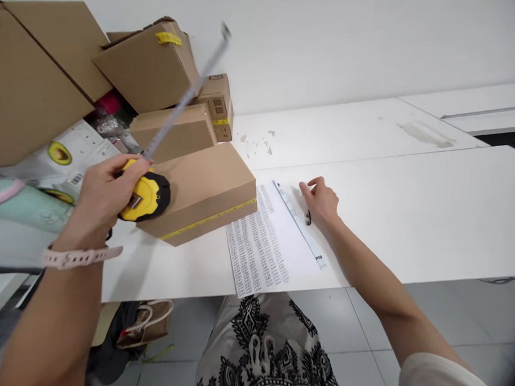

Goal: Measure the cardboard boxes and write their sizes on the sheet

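My left hand [104, 192] is closed around a yellow and black tape measure [148, 197]. Its blade [187, 96] sticks out up and to the right, blurred by motion, over the cardboard boxes. The tape measure hovers at the left end of a flat cardboard box [206, 191] with a yellow strip along its side. My right hand [321, 200] rests on the white table beside a printed sheet [268, 239], its fingers curled over a dark pen [308, 218].
Several more cardboard boxes [152, 69] are piled at the back left against the white wall. White packaging with avocado pictures [67, 156] lies under them. A white table [410, 211] stretches right. A bag [147, 322] sits on the tiled floor below.
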Demonstrator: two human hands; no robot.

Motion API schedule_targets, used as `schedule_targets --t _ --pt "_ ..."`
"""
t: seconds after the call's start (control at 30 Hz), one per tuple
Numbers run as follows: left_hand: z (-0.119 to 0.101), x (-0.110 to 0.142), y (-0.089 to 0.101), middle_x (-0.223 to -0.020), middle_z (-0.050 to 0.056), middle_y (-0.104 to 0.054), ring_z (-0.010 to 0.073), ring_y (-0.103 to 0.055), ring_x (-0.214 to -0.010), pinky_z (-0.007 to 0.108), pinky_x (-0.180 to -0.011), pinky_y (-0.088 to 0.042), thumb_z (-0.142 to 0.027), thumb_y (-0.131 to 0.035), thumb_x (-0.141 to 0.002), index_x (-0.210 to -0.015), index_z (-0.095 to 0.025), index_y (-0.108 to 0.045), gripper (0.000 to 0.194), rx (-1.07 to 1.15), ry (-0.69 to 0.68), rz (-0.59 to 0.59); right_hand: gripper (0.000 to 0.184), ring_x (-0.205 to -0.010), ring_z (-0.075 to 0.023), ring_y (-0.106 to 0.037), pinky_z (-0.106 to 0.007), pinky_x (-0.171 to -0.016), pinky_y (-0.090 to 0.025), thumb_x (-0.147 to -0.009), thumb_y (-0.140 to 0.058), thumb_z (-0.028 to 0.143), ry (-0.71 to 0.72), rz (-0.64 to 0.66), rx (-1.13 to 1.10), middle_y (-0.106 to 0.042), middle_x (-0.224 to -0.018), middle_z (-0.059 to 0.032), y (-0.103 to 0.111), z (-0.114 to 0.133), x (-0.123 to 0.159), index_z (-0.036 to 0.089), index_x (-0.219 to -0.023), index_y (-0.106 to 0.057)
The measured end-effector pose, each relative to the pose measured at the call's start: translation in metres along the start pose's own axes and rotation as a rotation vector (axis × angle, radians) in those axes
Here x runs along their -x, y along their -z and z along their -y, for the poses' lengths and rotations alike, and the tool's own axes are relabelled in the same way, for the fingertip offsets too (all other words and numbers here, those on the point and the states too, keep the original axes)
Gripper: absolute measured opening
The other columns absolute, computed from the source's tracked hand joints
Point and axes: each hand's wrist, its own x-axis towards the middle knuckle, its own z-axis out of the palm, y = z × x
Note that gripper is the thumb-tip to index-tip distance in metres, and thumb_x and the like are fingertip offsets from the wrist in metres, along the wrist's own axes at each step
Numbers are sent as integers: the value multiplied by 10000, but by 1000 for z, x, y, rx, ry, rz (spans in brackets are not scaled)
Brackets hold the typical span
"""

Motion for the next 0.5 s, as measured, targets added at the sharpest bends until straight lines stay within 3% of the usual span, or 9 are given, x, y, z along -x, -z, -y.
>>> schedule_targets --t 0.07,0.13,0.23,0.33,0.43,0.5 --pt "-3 -10 -15 -489 -75 -568 65 -439 -435 123 -375 -264 -225 -699 -841 -816 -129 -781 128 -198 69 111 502 -851 -326 -652 -422 -754 -436 -905 -433 621 16 98 141 -715 -863 -123 -2 0 1 189 -1137 -544" --pt "-3 -19 -23 -455 -79 -538 72 -416 -413 133 -391 -236 -293 -699 -862 -850 -136 -788 181 -312 99 173 469 -881 -351 -660 -418 -734 -434 -917 -449 553 56 154 226 -725 -912 -146 -4 3 2 180 -1194 -515" --pt "0 -32 -29 -440 -72 -526 74 -396 -431 138 -441 -236 -336 -713 -864 -856 -111 -785 236 -374 128 207 387 -887 -343 -673 -396 -707 -434 -943 -411 331 114 218 286 -730 -995 -155 -2 4 3 182 -1295 -473" --pt "2 -44 -35 -512 -39 -602 90 -457 -494 136 -475 -289 -296 -663 -908 -846 -69 -771 259 -337 220 308 419 -888 -331 -676 -393 -710 -440 -928 -374 204 185 247 301 -722 -1057 -166 0 0 2 179 -1329 -494" --pt "0 -48 -42 -614 -9 -663 112 -520 -555 145 -477 -337 -223 -558 -964 -885 -57 -757 271 -291 308 399 385 -873 -305 -673 -407 -756 -462 -906 -400 185 217 211 134 -732 -971 -145 2 -8 -1 168 -1230 -606" --pt "-4 -47 -46 -652 -5 -675 118 -527 -578 153 -483 -352 -188 -510 -979 -925 -62 -751 276 -291 334 394 336 -790 -265 -667 -403 -753 -487 -895 -430 217 160 179 -147 -726 -838 -107 5 -10 -3 162 -1126 -668"
